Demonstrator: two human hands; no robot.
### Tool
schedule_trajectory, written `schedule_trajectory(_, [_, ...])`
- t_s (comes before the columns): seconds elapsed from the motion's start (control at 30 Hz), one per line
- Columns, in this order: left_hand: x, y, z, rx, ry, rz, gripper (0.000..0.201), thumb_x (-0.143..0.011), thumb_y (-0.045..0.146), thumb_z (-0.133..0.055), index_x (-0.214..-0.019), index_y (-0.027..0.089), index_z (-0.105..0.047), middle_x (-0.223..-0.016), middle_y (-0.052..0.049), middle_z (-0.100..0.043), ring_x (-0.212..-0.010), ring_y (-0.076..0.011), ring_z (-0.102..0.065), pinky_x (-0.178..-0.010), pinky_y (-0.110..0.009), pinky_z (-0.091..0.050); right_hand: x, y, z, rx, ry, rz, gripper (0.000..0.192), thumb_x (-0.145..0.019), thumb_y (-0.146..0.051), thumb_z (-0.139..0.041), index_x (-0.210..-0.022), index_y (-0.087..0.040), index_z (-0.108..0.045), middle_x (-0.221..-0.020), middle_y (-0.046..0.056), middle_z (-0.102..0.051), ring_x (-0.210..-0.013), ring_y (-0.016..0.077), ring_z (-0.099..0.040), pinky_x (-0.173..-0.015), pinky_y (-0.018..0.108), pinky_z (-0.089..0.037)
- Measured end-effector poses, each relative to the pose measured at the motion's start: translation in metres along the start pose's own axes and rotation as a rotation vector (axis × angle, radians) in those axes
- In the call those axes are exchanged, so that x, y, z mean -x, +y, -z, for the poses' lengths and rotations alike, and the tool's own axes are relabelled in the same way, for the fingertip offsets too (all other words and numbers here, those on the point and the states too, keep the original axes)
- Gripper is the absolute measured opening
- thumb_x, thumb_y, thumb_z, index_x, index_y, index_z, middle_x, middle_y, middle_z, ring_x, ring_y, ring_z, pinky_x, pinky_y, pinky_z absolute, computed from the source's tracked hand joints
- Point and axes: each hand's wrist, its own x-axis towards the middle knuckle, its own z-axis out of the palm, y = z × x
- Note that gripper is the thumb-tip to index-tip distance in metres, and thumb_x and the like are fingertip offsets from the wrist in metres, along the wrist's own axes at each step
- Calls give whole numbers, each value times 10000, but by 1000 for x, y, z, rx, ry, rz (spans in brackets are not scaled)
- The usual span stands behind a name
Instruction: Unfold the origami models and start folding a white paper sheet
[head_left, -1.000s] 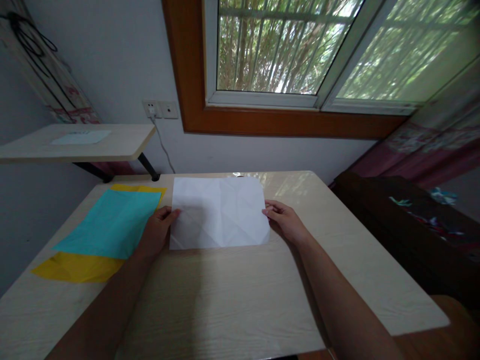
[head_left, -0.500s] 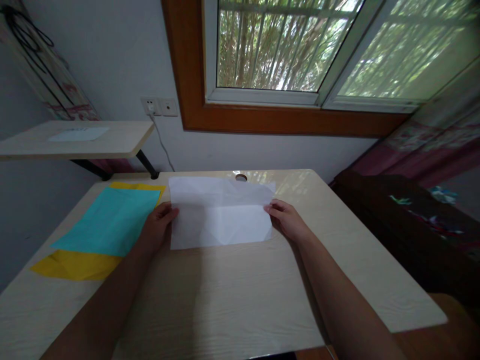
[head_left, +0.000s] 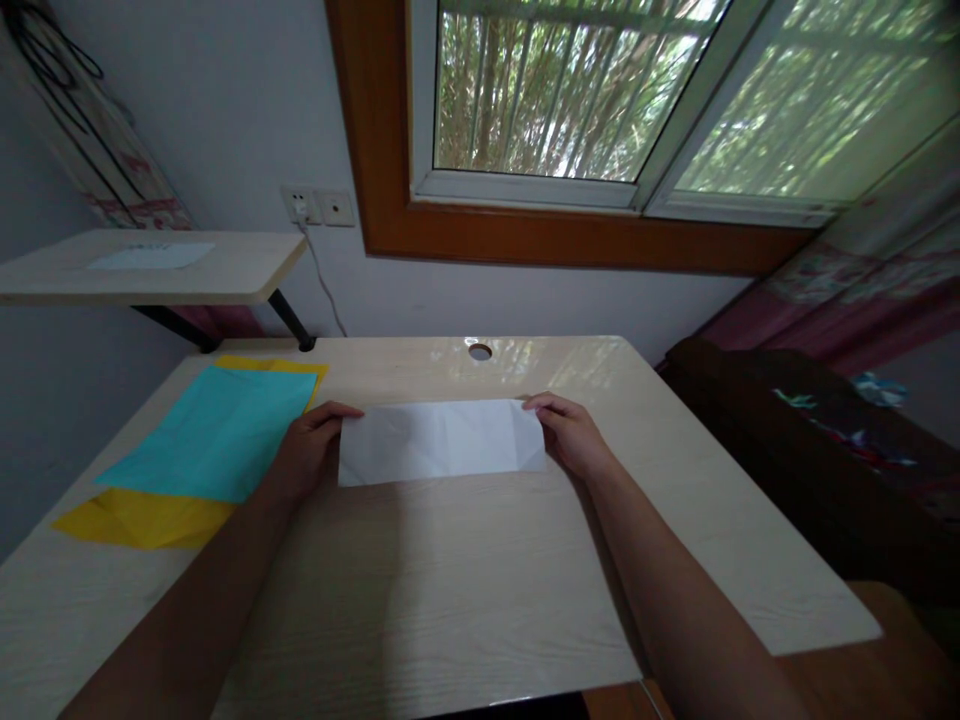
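A sheet of white paper, folded into a long narrow strip, is held over the middle of the desk. My left hand pinches its upper left corner between thumb and fingers. At the upper right corner, my right hand grips the paper the same way. Faint crease lines run across the visible face. Left of my left hand lies a turquoise sheet on top of a yellow sheet; the forearm covers part of both.
The pale wooden desk stands against the wall below a window. A raised shelf with a paper on it is at the back left. A round cable hole sits near the rear edge. Dark furniture stands to the right.
The white paper's far half has come down, so it is now a narrower strip with its fold along the top. Both hands have shifted to the top corners.
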Motion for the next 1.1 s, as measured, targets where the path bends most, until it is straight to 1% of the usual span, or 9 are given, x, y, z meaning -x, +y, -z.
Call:
schedule_trajectory(0.13, [-2,-3,3,-3,-21,-53,223,-740,339,-632,-845,175,-741,-915,-67,-709,-844,-218,-641,-717,-306,-505,0,1,2,48,29,73,107,-729,-264,-696,-789,-255,-784,-950,25,-696,-896,208,-614,-785,325,-455])
schedule_trajectory(0.27, [1,4,-1,-148,-41,-107,443,-743,429,-721,-1112,184,-703,-1084,-84,-691,-954,-239,-642,-774,-319,-513,0,2,3,101,57,148,117,-769,-268,-686,-819,-274,-792,-998,24,-703,-981,225,-613,-835,337,-458])
schedule_trajectory(0.37, [4,7,-4,-233,-67,-116,624,-701,430,-804,-1262,215,-635,-1014,-51,-679,-903,-219,-636,-746,-297,-498,1,1,1,79,74,145,98,-779,-298,-703,-830,-276,-784,-1001,24,-711,-992,231,-619,-846,343,-468])
schedule_trajectory(0.43, [5,7,-5,-233,-77,-109,597,-716,459,-797,-1241,213,-652,-938,-37,-673,-864,-211,-626,-731,-293,-486,2,-3,-3,19,99,113,143,-796,-355,-705,-902,-284,-771,-990,26,-718,-945,222,-633,-819,340,-481])
schedule_trajectory(0.57, [6,6,-5,-302,27,-148,479,-706,504,-795,-1072,200,-736,-967,-54,-691,-894,-225,-612,-735,-296,-470,7,-12,-9,-49,96,72,428,-862,-501,-633,-1251,-325,-650,-1022,35,-714,-887,203,-645,-766,322,-492])
schedule_trajectory(0.67, [7,6,-5,-356,88,-176,430,-719,510,-782,-1017,201,-755,-947,-52,-700,-878,-221,-608,-732,-296,-461,10,-14,-12,18,48,57,580,-825,-529,-684,-1350,-302,-592,-880,8,-660,-748,169,-594,-673,292,-460])
schedule_trajectory(0.77, [8,9,-5,-387,126,-177,398,-734,508,-770,-989,204,-760,-924,-50,-709,-866,-219,-616,-743,-304,-465,10,-12,-14,88,21,78,619,-728,-424,-815,-1305,-287,-641,-689,-60,-476,-612,117,-459,-596,268,-391])
schedule_trajectory(0.83, [8,10,-5,-377,150,-173,384,-733,507,-770,-965,201,-761,-929,-54,-719,-880,-225,-628,-773,-318,-478,9,-11,-15,107,42,113,573,-703,-365,-841,-1247,-286,-680,-664,-72,-408,-593,104,-410,-590,266,-374])
schedule_trajectory(1.1, [18,15,-9,-323,287,-327,250,-754,446,-786,-889,237,-769,-962,-38,-750,-956,-238,-665,-924,-381,-512,10,-20,-18,163,248,229,278,-679,-317,-854,-941,-278,-770,-773,0,-630,-710,165,-555,-694,342,-466])
